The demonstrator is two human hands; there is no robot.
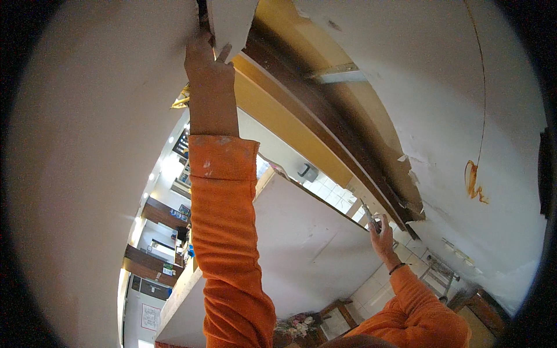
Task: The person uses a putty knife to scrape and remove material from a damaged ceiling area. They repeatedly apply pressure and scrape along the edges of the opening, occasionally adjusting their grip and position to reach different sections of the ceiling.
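Note:
My left hand (pixel 210 64) is raised high, its fingers closed at the edge of a white board piece (pixel 233 22); some fingertips are hidden in the dark gap there. Lower on the right, my right hand (pixel 383 238) is wrapped round a slim grey hand tool (pixel 369 216) with a narrow tip, perhaps a knife. Between the hands runs a long, ragged-edged opening in the white surface. Inside it lie a dark brown wooden beam (pixel 325 124), a yellowish board (pixel 284 116) and a pale metal strip (pixel 342 76).
A large white panel (pixel 307 238) with a wooden edge stands below my arms. A stepladder (pixel 438 278) is at the lower right, above a tiled floor (pixel 371 290). Dried flowers (pixel 299 325) sit at the bottom. An orange-brown cord (pixel 483 104) hangs over the right-hand white surface.

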